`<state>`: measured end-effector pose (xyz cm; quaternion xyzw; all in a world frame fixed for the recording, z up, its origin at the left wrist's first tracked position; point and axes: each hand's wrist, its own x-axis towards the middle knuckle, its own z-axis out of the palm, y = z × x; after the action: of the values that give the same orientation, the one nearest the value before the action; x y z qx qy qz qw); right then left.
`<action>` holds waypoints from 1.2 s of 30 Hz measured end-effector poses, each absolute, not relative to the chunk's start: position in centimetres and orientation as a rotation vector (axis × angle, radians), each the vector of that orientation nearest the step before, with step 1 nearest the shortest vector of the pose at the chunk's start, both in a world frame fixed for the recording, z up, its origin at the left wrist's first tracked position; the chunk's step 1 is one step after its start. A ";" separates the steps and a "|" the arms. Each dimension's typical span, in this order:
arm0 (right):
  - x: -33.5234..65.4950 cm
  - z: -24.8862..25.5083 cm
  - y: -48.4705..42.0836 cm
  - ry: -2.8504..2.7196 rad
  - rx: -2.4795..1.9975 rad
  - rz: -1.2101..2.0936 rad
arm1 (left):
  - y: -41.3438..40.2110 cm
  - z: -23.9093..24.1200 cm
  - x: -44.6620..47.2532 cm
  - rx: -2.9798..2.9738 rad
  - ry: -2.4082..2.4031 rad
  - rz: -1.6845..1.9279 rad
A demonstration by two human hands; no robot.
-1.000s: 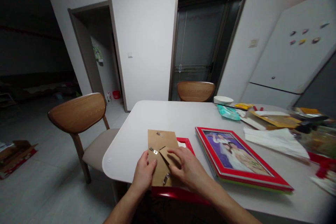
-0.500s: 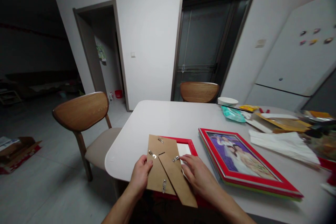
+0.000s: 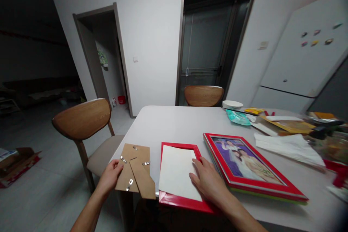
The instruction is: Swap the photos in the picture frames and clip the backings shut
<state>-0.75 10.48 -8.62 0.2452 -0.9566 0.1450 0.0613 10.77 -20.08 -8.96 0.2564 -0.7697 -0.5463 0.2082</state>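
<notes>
My left hand (image 3: 111, 174) grips the left edge of a brown frame backing board (image 3: 136, 174), which has metal clips and a stand flap. The board is at the table's front left edge. To its right lies a red picture frame (image 3: 179, 201), back side up, with a white sheet (image 3: 175, 170) lying slightly askew in it. My right hand (image 3: 206, 177) rests on the frame's right side, its fingers apart and touching the sheet and the rim. Farther right, a red framed photo (image 3: 247, 163) lies on top of a stack of frames.
On the white table (image 3: 174, 123), a teal packet (image 3: 237, 117), a white bowl (image 3: 232, 105), white paper (image 3: 288, 146) and a yellow envelope (image 3: 290, 125) lie at the back right. Wooden chairs (image 3: 84, 119) stand at the left and far sides.
The backing board has moved left in my left hand, off the red frame, uncovering the white sheet. My right hand has left the board and now touches the frame and sheet.
</notes>
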 end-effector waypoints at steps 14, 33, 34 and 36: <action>-2.3 -6.1 11.2 -2.921 0.291 1.492 | -4.7 -7.5 10.3 -0.138 -2.736 -1.132; -2.0 -5.4 11.9 -2.953 0.575 0.971 | -8.2 -6.3 9.8 0.316 -2.047 -1.428; -2.1 -6.0 11.9 -2.964 0.600 0.856 | -9.0 -6.8 10.2 0.363 -2.027 -1.473; -2.2 -7.0 11.9 -2.978 0.636 0.698 | -10.1 -7.8 10.9 0.444 -2.076 -1.504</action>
<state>-2.19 11.93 -6.96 0.2034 -0.9532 0.2234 0.0088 10.95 -10.09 -7.76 0.1645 -0.7691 -0.5571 0.2666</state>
